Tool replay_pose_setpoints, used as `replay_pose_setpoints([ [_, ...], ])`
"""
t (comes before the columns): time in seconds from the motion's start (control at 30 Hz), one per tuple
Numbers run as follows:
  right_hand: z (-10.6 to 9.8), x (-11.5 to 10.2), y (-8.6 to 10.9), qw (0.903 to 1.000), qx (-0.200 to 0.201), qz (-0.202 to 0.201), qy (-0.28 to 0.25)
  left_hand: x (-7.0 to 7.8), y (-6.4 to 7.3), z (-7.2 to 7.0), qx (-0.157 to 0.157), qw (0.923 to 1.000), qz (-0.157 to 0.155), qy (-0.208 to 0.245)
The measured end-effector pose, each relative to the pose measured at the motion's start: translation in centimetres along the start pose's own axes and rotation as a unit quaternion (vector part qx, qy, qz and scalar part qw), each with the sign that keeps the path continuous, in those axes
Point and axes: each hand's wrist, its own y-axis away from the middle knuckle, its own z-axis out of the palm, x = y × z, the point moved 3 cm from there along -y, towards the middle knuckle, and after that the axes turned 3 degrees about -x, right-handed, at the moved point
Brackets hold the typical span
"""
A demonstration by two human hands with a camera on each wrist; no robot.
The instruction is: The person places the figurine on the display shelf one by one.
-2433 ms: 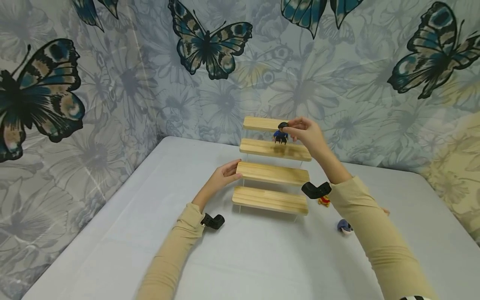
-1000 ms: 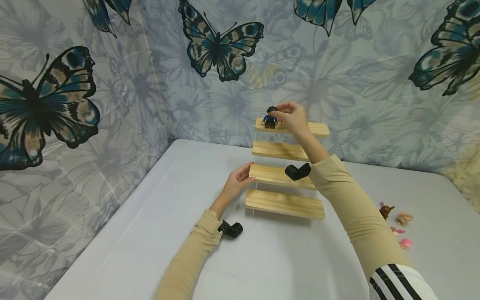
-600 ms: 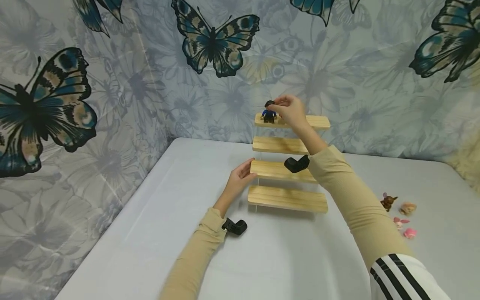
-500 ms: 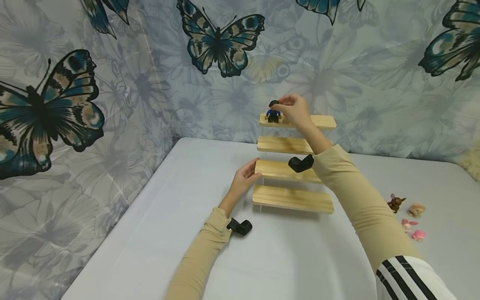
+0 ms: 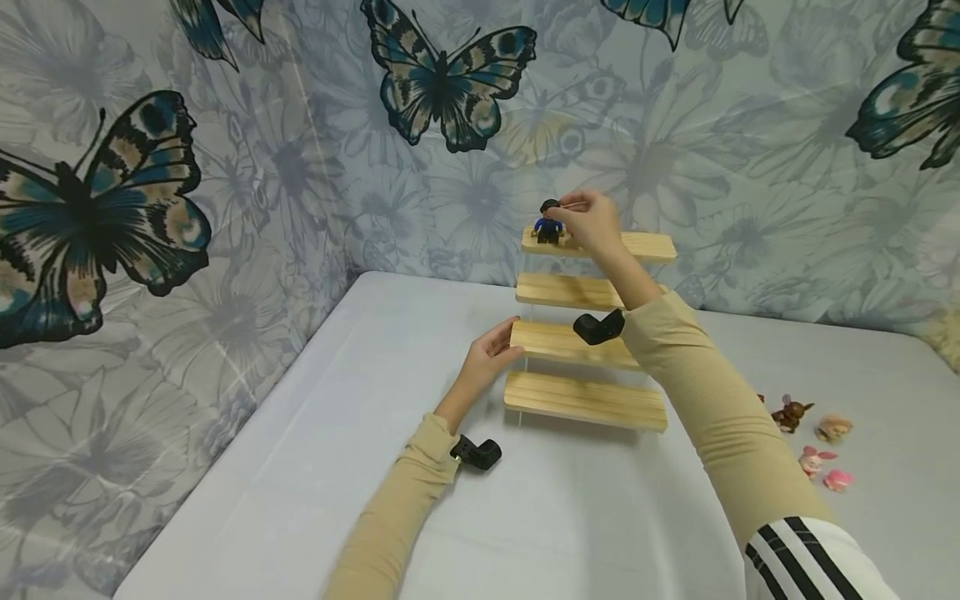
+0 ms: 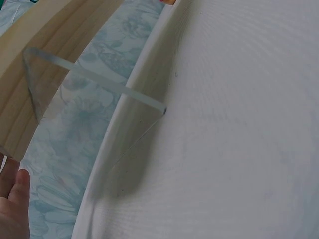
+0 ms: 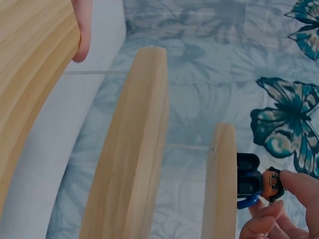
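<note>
A toy figure (image 5: 548,223) with black hair, a blue top and dark legs is at the left part of the top shelf (image 5: 645,245). My right hand (image 5: 592,223) pinches its head between thumb and fingers. In the right wrist view the figure's feet (image 7: 241,172) meet the shelf's surface. The stand has several pale wooden shelves in steps, joined by clear side supports (image 6: 94,77). My left hand (image 5: 487,358) holds the left end of the second shelf from the bottom (image 5: 555,343), thumb at the front edge and fingers behind.
Several small toys lie on the white table (image 5: 300,467) at the right, among them a brown one (image 5: 792,413), a pink-eared one (image 5: 813,460) and a pink one (image 5: 837,480). A butterfly-print cloth (image 5: 480,192) hangs right behind the stand. My right forearm passes over the shelves' right side.
My right hand has carried the toy figure up and left from in front of the upper shelves onto the top shelf. The left hand keeps its hold. The head view has shifted slightly.
</note>
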Motion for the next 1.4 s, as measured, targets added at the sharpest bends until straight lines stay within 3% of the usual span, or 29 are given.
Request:
replay_pose_setpoints([
  [0.43, -2.2, 0.4, 0.9, 0.9994, 0.005, 0.002, -0.034, -0.2, -0.3, -0.1, 0.004, 0.9999, -0.013, -0.004],
  [0.67, -4.7, 0.9, 2.7, 0.9988, 0.014, -0.024, -0.040, -2.1, -0.9, -0.4, 0.007, 0.9998, 0.017, 0.007],
  [0.9, -7.8, 2.2, 5.6, 0.9945, 0.029, -0.070, -0.072, 0.0, 0.0, 0.0, -0.004, 1.0000, 0.005, 0.001],
  [1.03, -10.3, 3.4, 7.7, 0.9917, 0.046, -0.091, -0.078, 0.2, 0.2, 0.1, -0.003, 1.0000, 0.003, -0.007],
  [1.27, -14.2, 6.4, 12.1, 0.9941, 0.071, -0.076, 0.031, 0.2, 0.2, 0.3, -0.007, 0.9999, 0.007, -0.010],
  [1.4, -15.6, 8.0, 14.6, 0.9918, 0.052, -0.050, 0.105, 0.3, 0.3, 0.4, -0.007, 0.9999, 0.008, -0.010],
])
